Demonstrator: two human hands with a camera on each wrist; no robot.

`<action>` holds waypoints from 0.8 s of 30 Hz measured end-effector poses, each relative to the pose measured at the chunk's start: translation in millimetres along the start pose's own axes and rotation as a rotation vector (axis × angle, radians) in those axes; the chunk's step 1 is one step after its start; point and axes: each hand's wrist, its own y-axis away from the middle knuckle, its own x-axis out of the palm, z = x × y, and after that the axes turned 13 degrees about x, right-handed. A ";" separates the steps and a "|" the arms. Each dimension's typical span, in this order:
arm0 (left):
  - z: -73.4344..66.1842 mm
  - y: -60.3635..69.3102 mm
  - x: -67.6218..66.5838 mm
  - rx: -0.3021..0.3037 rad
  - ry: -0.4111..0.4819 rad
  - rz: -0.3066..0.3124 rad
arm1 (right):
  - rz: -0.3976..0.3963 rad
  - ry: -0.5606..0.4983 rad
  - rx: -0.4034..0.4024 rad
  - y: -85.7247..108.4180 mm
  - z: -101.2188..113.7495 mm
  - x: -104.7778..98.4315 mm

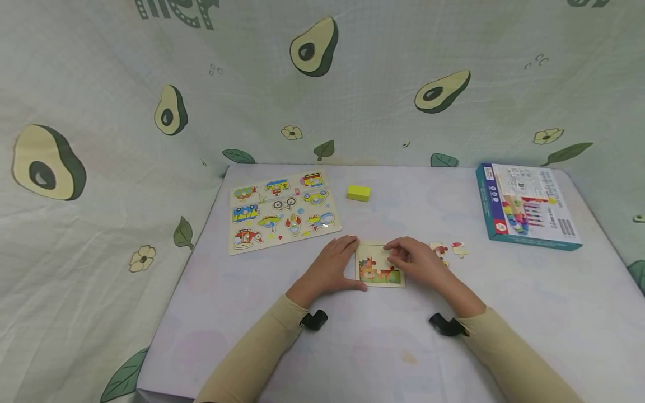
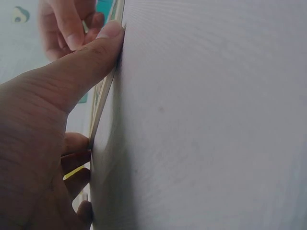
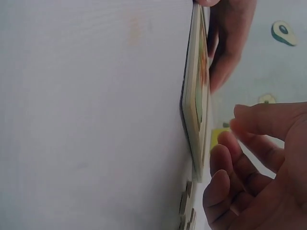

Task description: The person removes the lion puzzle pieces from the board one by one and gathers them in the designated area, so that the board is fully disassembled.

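Note:
In the head view a small wooden jigsaw board [image 1: 380, 248] lies flat, its lower part filled with joined pieces showing a brown, orange and green picture. My left hand [image 1: 330, 266] holds its left side, thumb along the bottom edge and fingers at the upper left. The left wrist view shows that thumb [image 2: 93, 55] against the board's edge. My right hand [image 1: 415, 263] hovers over the board's right side, fingers loosely bent. No piece shows between thumb and index in the right wrist view. Loose jigsaw pieces [image 1: 459, 249] lie just right of the board, partly behind the right hand.
A larger vehicle puzzle board [image 1: 282, 211] lies at the back left. Beside it stands a yellow block [image 1: 358, 193]. A flat box [image 1: 534, 206] with a blue-teal edge is at the back right. Avocado-print cloth [image 1: 373, 112] hangs behind the white-covered table [image 1: 363, 347].

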 end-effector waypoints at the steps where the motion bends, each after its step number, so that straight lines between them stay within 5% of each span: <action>1: 0.1 -0.1 0.1 0.000 0.002 -0.001 | 0.008 -0.001 -0.003 -1.1 1.2 1.4; 24: -0.4 0.2 -1.9 0.006 0.016 -0.002 | 0.091 0.018 -0.070 -15.9 21.2 25.6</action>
